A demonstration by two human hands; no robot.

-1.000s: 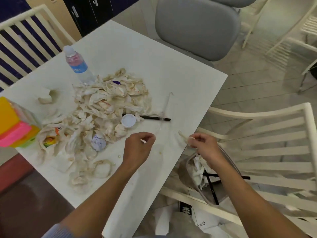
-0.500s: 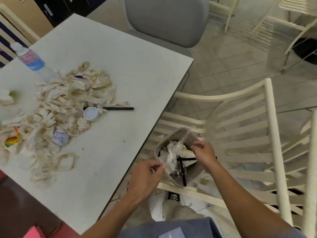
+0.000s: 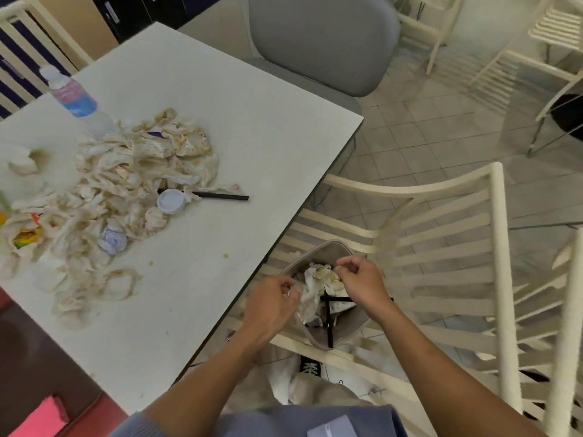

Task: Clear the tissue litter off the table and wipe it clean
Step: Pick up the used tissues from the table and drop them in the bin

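It looks like a canteen or casual eating area. A plain white table (image 3: 252,127) stands on a pale tiled floor (image 3: 435,134), with several cream slatted chairs (image 3: 441,234) around it and a grey padded chair (image 3: 318,39) at its far edge. Stained tissue litter (image 3: 126,171), a water bottle (image 3: 75,99) and a black straw (image 3: 220,196) lie toward the table's left side, like meal leftovers.

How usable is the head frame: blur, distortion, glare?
Head view: soft all over, with motion smear on the clear plastic water bottle and the heap of stained white tissue litter; wide-angle bending curves the cream slatted chair and the white table edge; lighting flat, no harsh glare; both hands over the grey bin are readable.
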